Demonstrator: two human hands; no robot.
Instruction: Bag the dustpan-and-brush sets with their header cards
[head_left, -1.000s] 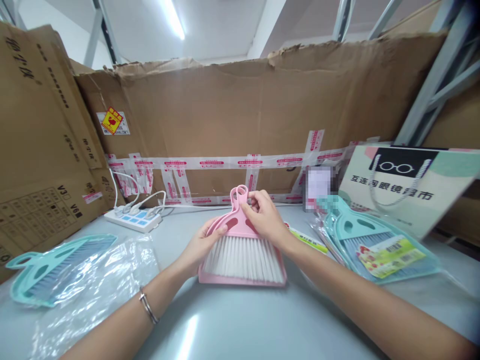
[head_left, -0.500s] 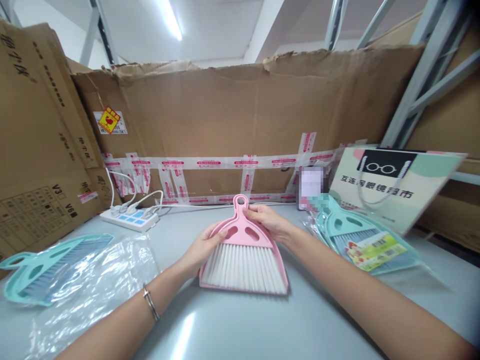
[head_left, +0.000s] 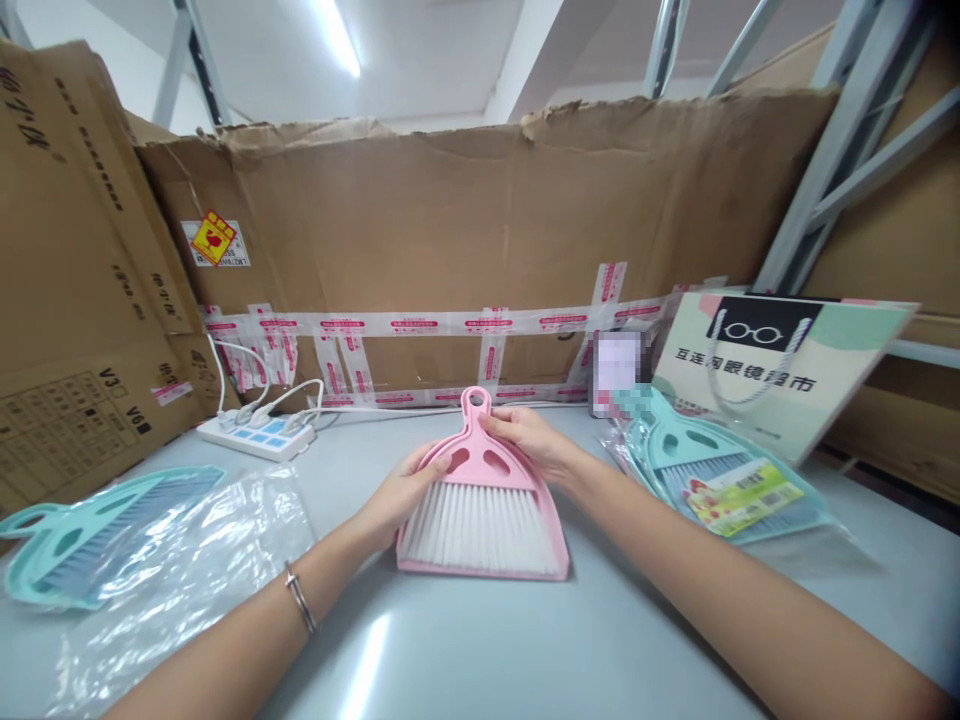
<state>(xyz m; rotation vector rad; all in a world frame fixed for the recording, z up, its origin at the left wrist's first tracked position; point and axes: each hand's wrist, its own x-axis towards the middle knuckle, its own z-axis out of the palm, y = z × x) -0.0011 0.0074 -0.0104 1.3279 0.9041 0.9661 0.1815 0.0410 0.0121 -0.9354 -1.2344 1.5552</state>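
A pink hand brush point(head_left: 480, 471) with white bristles lies nested in a pink dustpan point(head_left: 561, 545), handles toward the back of the table. My left hand point(head_left: 409, 490) is closed around the left side of the pair, thumb on the brush beside its left oval hole. At the base of the handles, on the right, my right hand point(head_left: 529, 438) grips with its thumb on top; its other fingers are mostly hidden behind the pan. The dustpan's front lip shows below the bristle tips.
Left lie a teal dustpan set point(head_left: 112, 530) and a crumpled clear plastic bag point(head_left: 202, 570). Behind them is a power strip point(head_left: 259, 436) with plugged-in cables. At right are bagged teal dustpan sets point(head_left: 720, 470), a paper bag point(head_left: 780, 380) and a phone point(head_left: 616, 375). A large cardboard box point(head_left: 450, 220) stands behind.
The brush has shifted slightly up within the dustpan, so more of the pan's front lip shows below the bristles. Both hands keep their hold; the whole view has moved slightly.
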